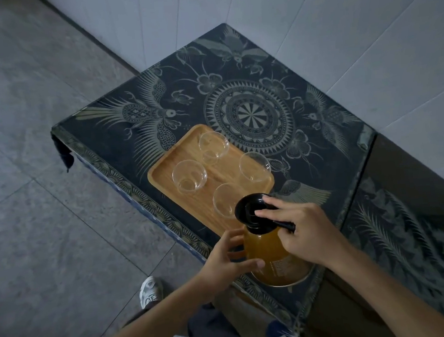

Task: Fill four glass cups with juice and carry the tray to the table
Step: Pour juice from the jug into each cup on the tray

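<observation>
A glass jug of amber juice (274, 255) stands at the table's near edge, topped by a black lid (248, 209). My left hand (223, 262) grips the jug's side by its handle. My right hand (304, 231) rests on the lid, fingers over its black lever. Just beyond lies a wooden tray (167, 173) with several empty glass cups: far cup (213, 146), left cup (189, 175), right cup (254, 165), and a near cup (225, 201) partly hidden behind the lid.
The table wears a dark patterned cloth (248, 112) and stands against a white tiled wall (310, 26). A second patterned surface (398, 233) adjoins on the right. Grey tiled floor (42, 184) lies to the left, where my shoe (151, 291) shows.
</observation>
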The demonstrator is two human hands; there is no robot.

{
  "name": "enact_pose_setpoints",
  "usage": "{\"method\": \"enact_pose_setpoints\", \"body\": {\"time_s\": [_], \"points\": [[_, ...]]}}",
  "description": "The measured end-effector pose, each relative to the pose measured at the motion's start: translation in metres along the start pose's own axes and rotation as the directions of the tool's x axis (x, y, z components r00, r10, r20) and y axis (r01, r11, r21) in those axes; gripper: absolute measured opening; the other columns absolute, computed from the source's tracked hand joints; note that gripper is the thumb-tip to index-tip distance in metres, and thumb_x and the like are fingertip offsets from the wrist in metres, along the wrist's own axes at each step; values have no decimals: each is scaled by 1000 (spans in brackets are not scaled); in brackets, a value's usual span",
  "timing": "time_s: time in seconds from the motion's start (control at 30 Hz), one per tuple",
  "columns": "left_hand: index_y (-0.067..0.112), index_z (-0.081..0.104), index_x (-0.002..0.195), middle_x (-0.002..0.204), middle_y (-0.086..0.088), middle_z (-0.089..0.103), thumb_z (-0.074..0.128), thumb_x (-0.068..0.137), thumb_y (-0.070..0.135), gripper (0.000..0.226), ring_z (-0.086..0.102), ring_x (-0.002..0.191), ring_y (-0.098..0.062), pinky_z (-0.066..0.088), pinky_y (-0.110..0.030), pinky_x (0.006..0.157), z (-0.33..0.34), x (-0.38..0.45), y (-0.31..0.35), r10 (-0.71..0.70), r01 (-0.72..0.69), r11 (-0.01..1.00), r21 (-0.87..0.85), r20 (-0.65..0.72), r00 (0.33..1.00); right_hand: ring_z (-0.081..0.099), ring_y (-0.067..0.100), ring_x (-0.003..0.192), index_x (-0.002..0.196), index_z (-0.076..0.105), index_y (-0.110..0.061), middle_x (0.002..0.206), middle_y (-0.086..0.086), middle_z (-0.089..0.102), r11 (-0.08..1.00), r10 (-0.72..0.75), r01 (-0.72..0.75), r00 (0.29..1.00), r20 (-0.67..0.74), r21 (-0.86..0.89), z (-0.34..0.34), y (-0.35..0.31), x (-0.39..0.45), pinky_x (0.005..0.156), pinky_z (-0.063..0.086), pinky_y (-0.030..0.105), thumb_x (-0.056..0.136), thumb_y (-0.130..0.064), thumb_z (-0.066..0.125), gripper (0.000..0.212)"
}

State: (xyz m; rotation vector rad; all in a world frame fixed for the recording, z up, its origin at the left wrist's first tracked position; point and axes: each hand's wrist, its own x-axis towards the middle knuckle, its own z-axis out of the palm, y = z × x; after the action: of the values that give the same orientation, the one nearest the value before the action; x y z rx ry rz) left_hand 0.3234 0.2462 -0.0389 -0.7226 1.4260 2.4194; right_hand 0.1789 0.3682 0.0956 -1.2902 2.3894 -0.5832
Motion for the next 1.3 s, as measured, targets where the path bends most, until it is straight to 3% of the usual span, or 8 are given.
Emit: {"method": "enact_pose_setpoints", "body": {"time_s": [0.2, 0.33, 0.5, 0.67, 0.87, 1.03, 1.17, 1.3], "points": [[27, 53, 140, 138, 2, 65, 93, 78, 19, 75, 70, 121, -19, 63, -38, 96, -1, 2, 2, -32, 33, 998, -49, 21, 999, 57, -8, 54, 126, 72, -33, 145, 1, 58, 995, 71, -65, 993, 93, -69, -2, 2, 9, 47, 38, 7, 75, 4, 59, 64], [26, 51, 142, 140, 0, 63, 93, 78, 16, 77, 69, 122, -20, 63, -40, 98, -1, 2, 4, -59, 62, 995, -74, 42, 997, 53, -25, 69, 126, 72, -29, 145, 3, 58, 994, 73, -60, 987, 145, -90, -5, -1, 16, 55, 38, 0, 76, 7, 59, 63], [27, 50, 141, 139, 0, 61, 90, 81, 13, 73, 69, 121, -19, 64, -33, 91, 0, 4, 9, -76, 83, 991, -102, 67, 995, 51, 14, 110, 127, 71, -32, 146, 0, 57, 986, 96, -72, 982, 165, -148, -9, -1, 22, 61, 36, -3, 77, 5, 59, 64], [26, 51, 140, 139, -3, 63, 92, 79, 13, 74, 69, 122, -22, 64, -36, 92, -1, 7, 10, -93, 102, 988, -115, 79, 993, 53, 20, 106, 130, 69, -34, 149, -5, 54, 981, 121, -88, 975, 189, -174, -10, -2, 25, 60, 37, -2, 79, 3, 58, 64], [27, 51, 139, 136, -3, 64, 91, 80, 13, 73, 68, 123, -22, 64, -36, 93, 1, 9, 13, -109, 123, 984, -130, 104, 989, 29, 15, 119, 133, 67, -31, 152, -4, 51, 977, 121, -75, 965, 232, -197, -17, -7, 31, 62, 37, -2, 80, 4, 55, 65], [29, 51, 138, 136, -3, 63, 91, 81, 15, 70, 67, 123, -22, 62, -41, 100, 5, 10, 15, -123, 140, 978, -154, 118, 985, 56, -3, 87, 135, 65, -33, 154, -6, 48, 970, 170, -104, 936, 308, -218, -23, -12, 39, 60, 37, -1, 81, 2, 54, 65], [33, 50, 139, 140, -4, 61, 91, 81, 17, 73, 66, 126, -24, 62, -41, 100, 6, 11, 17, -125, 145, 974, -176, 123, 985, 61, 27, 100, 135, 64, -39, 154, -9, 48, 956, 212, -127, 920, 328, -264, -24, -12, 45, 58, 37, 1, 82, -1, 54, 66], [36, 51, 138, 141, -3, 60, 92, 80, 19, 73, 67, 126, -25, 61, -44, 103, 6, 12, 17, -129, 153, 970, -189, 137, 982, 63, 33, 103, 135, 63, -41, 155, -11, 47, 946, 242, -140, 905, 349, -294, -28, -16, 51, 54, 33, 3, 83, -3, 55, 66]]}}
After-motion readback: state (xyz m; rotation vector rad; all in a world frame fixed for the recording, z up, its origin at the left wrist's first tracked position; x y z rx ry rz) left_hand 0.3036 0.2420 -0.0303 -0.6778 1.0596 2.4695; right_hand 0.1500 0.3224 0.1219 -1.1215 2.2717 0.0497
